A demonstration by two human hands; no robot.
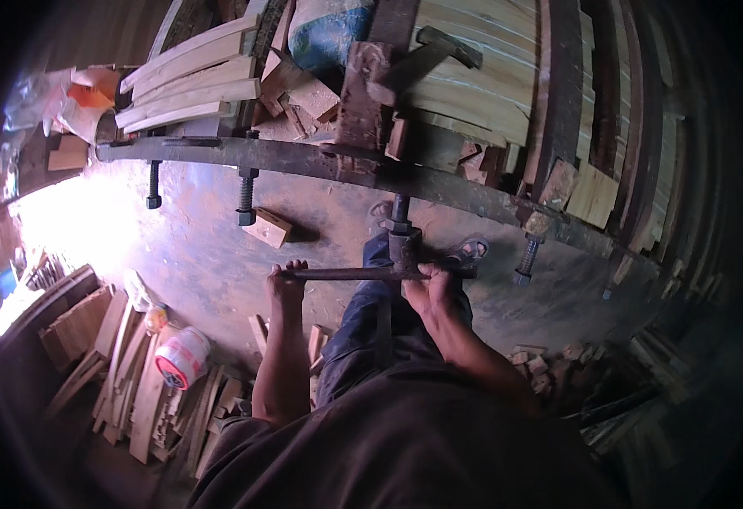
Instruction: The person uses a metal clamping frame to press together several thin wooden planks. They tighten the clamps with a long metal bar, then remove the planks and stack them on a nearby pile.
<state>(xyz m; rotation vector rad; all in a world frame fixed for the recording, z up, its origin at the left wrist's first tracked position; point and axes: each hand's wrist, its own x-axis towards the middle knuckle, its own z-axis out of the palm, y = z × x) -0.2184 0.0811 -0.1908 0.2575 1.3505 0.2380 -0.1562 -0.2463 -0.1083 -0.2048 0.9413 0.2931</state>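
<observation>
Both of my hands grip a long-handled socket wrench [346, 274], a dark metal bar with a socket head. My left hand [286, 280] is closed round the bar's left end. Close to the socket, my right hand [431, 285] is wrapped round the bar on its right side. The socket sits on the end of a threaded clamp bolt [401, 207] that sticks out of a dark steel beam [303, 158]. Other clamp bolts [246, 199] with hex nuts stand out along the same beam. Behind it, glued-looking wood strips [473, 72] lie between steel bars.
A hammer [426, 64] rests on the clamp frame. Loose wood strips [189, 76] lie at the far left, and a wood block [268, 227] is on the floor. A white and red bucket [182, 356] stands among scrap boards [146, 403] at the near left. Offcuts [531, 360] are piled at right.
</observation>
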